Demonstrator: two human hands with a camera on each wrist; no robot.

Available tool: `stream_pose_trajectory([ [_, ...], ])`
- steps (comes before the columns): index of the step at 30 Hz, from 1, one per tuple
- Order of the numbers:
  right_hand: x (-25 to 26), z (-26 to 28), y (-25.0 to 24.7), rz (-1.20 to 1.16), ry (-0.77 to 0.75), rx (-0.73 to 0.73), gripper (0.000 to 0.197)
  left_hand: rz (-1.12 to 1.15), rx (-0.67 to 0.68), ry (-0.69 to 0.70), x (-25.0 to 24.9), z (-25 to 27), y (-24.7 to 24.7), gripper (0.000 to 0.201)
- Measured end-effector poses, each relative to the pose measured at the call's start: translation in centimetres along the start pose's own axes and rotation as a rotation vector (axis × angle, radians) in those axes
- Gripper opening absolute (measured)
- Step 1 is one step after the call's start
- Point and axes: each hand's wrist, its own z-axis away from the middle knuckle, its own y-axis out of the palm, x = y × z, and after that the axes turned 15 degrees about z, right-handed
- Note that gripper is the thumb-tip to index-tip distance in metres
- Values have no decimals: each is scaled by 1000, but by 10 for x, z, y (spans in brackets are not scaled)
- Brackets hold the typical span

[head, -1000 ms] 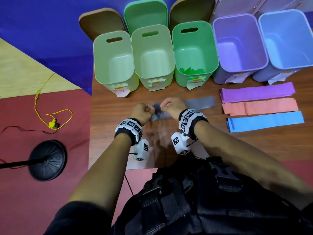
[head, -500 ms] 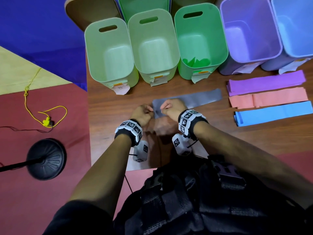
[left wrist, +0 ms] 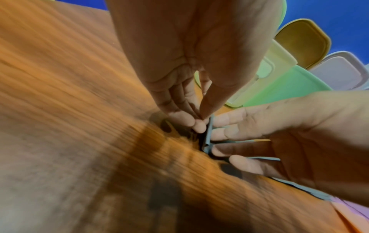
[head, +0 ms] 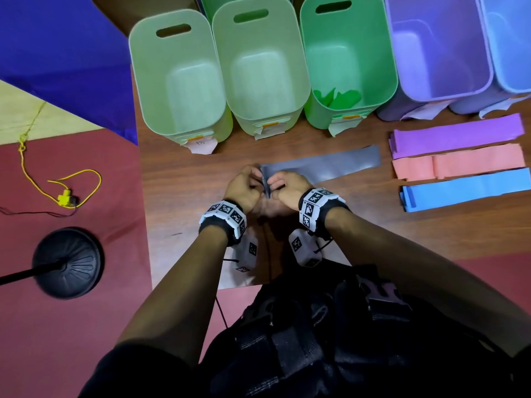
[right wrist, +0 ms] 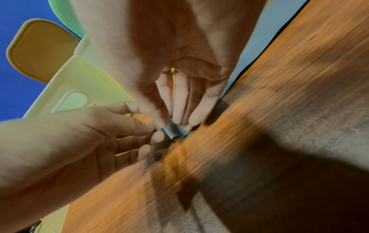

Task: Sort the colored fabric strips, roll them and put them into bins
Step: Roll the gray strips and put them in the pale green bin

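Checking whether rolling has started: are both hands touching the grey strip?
Touching. The left wrist view shows the left hand and right hand pinching the grey strip.

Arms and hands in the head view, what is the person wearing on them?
Each wrist carries a black strap with a white band of black square markers; a white marker-tagged camera box hangs below. Dark sleeves reach the upper arms; forearms and hands are bare.

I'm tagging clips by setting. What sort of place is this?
Probably a staged indoor recording setup, not a home: a wooden table with labelled sorting bins, coloured floor mats, and a black stand base.
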Motion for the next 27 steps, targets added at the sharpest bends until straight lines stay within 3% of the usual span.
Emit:
stream_pose_trajectory([
  [6,-2,3,-3,-100,14,2,34,9,-10,40,-12,9,6,38],
  [10,-5,5,-3,-76,-7,-68,24,25,-25,22,-13,12,7,29],
  [13,-4,10,-6,-45,-26,-99,28,22,-55,32,-15,15,9,18],
  [19,-5,29,-23,-85,-59,-195,16,20,-120,128,-40,32,20,9],
  [27,1,44,-47,-151,-125,-312,19,-3,-144,239,-68,42,28,8],
])
